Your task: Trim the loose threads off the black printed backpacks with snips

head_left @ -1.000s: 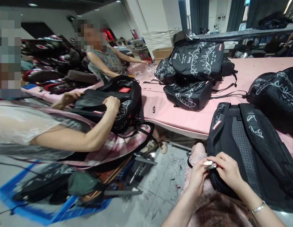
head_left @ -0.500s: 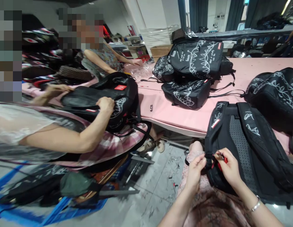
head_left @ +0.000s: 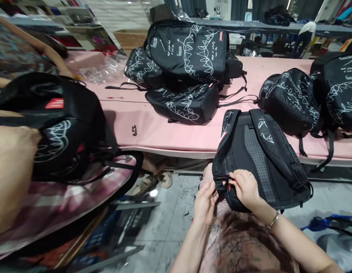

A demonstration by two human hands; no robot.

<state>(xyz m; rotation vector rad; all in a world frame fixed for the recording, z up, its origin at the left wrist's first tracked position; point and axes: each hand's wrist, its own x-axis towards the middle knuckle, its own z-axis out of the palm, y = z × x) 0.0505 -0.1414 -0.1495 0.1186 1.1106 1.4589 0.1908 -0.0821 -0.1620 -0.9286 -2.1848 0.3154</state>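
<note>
A black backpack [head_left: 258,159] with white scribble print lies back-up, hanging off the pink table [head_left: 164,132] onto my lap. My left hand [head_left: 205,197] pinches a short black strap [head_left: 221,178] at the bag's lower left edge. My right hand [head_left: 245,187], with a bracelet on its wrist, is closed right beside it on a small red tool [head_left: 229,186], of which only a sliver shows between the fingers. Both hands touch the bag at the same spot.
Several more black printed backpacks [head_left: 190,53] lie on the table, with two [head_left: 292,98] at the right. A co-worker's arm [head_left: 11,170] and backpack [head_left: 59,129] fill the left. A small black buckle [head_left: 134,130] and clear plastic [head_left: 99,70] lie on the table. The floor is grey tile [head_left: 170,223].
The view has swung right and the co-worker has slid to the left edge. My hands have risen to the bag's lower edge, and my left hand has taken hold of the strap.
</note>
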